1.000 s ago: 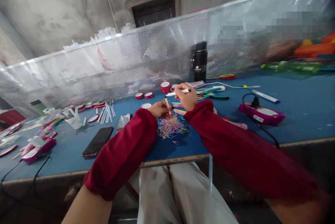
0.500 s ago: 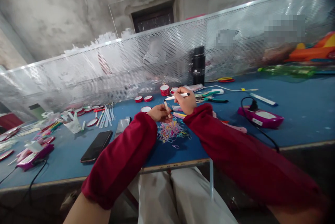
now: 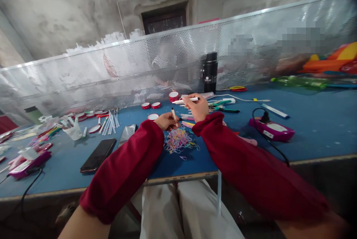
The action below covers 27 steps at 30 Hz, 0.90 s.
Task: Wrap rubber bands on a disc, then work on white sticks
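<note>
My left hand (image 3: 165, 121) is closed around a short pale stick (image 3: 174, 115) that points up, just above a heap of small coloured rubber bands (image 3: 178, 140) on the blue table (image 3: 312, 120). My right hand (image 3: 196, 107) pinches a white pen-like tube (image 3: 185, 100) held level, a little above and behind the left hand. Both arms wear dark red sleeves. More pastel tubes (image 3: 187, 120) lie under my right hand.
A black phone (image 3: 98, 150) lies left of my arm. Red-rimmed round lids (image 3: 152, 105) and white tubes (image 3: 111, 120) sit further back, with a black flask (image 3: 210, 72), green pliers (image 3: 224, 105) and a purple corded device (image 3: 272, 129). A perforated metal screen (image 3: 83, 75) backs the table; a person sits behind it.
The view has shifted slightly; my hands stay together over the bands. The white tube in my right hand has lowered a little and the left stick has tilted more upright.
</note>
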{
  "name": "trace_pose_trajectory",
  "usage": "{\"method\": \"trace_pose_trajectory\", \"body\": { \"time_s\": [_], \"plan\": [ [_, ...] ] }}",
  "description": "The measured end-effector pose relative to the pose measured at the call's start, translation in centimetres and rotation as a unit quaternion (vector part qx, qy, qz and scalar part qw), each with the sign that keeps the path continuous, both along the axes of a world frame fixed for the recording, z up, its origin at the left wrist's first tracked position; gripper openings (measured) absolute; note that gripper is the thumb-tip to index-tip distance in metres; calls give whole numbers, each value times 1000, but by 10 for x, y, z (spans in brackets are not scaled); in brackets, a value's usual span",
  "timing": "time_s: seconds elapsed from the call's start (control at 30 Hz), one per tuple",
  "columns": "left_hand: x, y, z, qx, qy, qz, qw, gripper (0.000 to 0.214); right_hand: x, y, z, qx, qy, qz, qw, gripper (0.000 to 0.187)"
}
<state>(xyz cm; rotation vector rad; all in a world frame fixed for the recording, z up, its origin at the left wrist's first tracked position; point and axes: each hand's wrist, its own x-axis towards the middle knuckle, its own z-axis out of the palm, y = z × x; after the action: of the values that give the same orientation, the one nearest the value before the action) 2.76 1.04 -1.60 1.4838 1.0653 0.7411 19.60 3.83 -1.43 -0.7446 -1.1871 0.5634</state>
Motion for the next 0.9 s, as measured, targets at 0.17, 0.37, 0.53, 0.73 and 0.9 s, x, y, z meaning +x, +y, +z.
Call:
{"method": "trace_pose_trajectory", "body": {
  "time_s": [0.17, 0.37, 0.53, 0.73, 0.9],
  "plan": [
    [2, -3, 4, -9, -4, 12, 1000, 10, 1, 4, 0, -3, 44, 36, 998, 35],
    [4, -10, 8, -22, -4, 18, 1000, 4, 0, 2, 1, -20, 49, 12, 999, 33],
    [4, -9, 8, -21, -1, 19, 1000, 8, 1, 4, 0, -23, 37, -10, 999, 32],
    [5, -10, 9, -20, -2, 21, 1000, 10, 0, 2, 1, -23, 41, -3, 999, 30],
    [6, -13, 12, -20, 1, 14, 1000, 11, -1, -1, 2, -26, 39, -8, 999, 28]
  ]
}}
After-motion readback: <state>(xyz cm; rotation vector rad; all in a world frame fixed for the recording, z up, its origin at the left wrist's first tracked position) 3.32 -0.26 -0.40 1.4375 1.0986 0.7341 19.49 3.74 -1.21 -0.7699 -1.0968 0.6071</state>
